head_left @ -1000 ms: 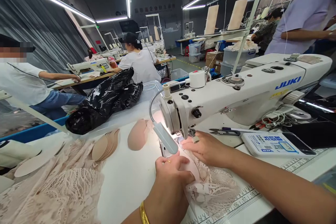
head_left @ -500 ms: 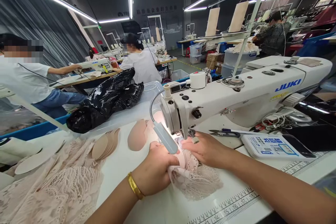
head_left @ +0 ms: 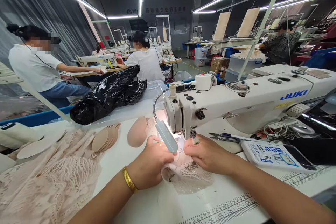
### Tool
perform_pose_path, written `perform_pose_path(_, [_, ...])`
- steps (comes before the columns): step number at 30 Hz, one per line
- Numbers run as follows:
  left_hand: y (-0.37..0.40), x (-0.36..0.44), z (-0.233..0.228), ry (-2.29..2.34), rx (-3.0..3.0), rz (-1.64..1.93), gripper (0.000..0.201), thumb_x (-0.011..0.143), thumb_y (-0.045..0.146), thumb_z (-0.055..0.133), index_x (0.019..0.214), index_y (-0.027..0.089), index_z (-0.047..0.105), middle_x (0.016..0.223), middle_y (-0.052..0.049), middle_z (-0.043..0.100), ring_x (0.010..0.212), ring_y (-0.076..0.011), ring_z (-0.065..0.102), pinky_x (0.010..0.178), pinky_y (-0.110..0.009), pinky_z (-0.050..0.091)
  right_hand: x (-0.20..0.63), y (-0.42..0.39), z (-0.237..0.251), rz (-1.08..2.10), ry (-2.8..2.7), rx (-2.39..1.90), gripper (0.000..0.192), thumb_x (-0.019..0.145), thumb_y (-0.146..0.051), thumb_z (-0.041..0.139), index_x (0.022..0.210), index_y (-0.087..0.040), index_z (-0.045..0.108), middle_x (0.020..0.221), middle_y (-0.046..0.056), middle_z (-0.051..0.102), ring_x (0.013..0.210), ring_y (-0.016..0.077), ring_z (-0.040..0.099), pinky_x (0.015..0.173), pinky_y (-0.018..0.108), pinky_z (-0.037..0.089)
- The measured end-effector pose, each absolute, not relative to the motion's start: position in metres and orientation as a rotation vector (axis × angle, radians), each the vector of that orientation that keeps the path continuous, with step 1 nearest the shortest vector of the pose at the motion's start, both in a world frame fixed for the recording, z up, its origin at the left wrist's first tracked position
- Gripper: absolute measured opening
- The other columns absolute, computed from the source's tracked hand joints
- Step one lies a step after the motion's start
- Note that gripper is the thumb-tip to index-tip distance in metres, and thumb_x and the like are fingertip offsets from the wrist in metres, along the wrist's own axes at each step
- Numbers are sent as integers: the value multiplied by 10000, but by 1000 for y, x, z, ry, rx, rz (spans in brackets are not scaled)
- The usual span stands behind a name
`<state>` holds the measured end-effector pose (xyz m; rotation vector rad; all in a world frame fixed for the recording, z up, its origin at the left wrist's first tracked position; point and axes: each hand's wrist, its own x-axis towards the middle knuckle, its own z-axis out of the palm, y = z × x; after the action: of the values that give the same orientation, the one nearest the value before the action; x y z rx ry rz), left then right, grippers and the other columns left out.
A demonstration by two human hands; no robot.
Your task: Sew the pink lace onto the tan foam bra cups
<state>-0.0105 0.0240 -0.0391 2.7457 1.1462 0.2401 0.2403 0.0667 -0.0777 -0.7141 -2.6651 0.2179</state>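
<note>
A factory sewing floor under strip lights; the person works at a white table [head_left: 136, 178] with a printed ruler along its near edge.

Far left: a heap of loose pink lace [head_left: 49, 182] lies on the table, and beyond it a fanned stack of beige cup pads [head_left: 105, 139] with a single foam cup [head_left: 137, 135] just beside it. A black plastic bag [head_left: 110, 94] sits behind these. None is touched.

Centre: the left hand [head_left: 149, 162], gold bangle at the wrist, is clenched on the left side of a small lace piece [head_left: 186, 176], bunching it and pressing it toward the machine's lamp [head_left: 166, 135]. The lace piece lies between the two hands, its forward edge pushed up under the needle area [head_left: 193, 134] of the sewing machine [head_left: 236, 98]; its bulk trails back toward the person, so its long axis runs roughly front to back, in line with the feed. The needle itself is hidden by glare.

Right of centre: the right hand [head_left: 207, 154] lies flat on the right side of the lace piece, fingertips pinching the edge just beside the presser foot. It is the hand nearer the needle.

Right: thread snips [head_left: 223, 136] and a control panel [head_left: 273, 154] rest on the table, apart from both hands.
</note>
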Motion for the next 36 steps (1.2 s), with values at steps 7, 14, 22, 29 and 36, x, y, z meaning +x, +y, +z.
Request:
perform_pose_path(7, [33,-11,-34,1184,2686,244,136,662,80,560,718,202,579,869,14,704,901,-227,615,960,-411,283,244,66,-74,162,-2551,-851,228,897,-63,481,752,-209,578,777,42,572,801,225,502,676,329,407])
perform_pose_path(14, [32,-6,-33,1158,2654,332,203,661,56,549,775,211,611,902,36,712,897,-202,601,965,-425,264,243,70,-84,155,-2398,-902,296,916,-68,441,671,-229,479,697,43,537,793,246,550,690,372,505])
perform_pose_path(22, [27,-10,-41,1218,2657,298,135,723,79,609,756,210,616,907,9,707,904,-221,617,896,-386,313,245,66,-85,174,-2355,-878,236,932,-104,464,852,-224,651,704,44,591,755,253,576,697,368,504])
perform_pose_path(29, [22,-15,-48,1268,2705,273,136,724,84,627,705,186,540,830,12,665,858,-209,595,811,-377,291,242,56,-81,129,-2401,-739,254,984,-143,428,1051,-224,658,709,35,618,684,231,539,659,358,451])
perform_pose_path(36, [14,7,-40,1639,2552,133,237,936,388,602,1056,207,695,1042,-107,671,1015,-316,592,890,-462,370,225,47,-73,412,-2615,-532,253,974,-348,686,1176,-226,598,1101,49,681,1005,225,570,888,336,429])
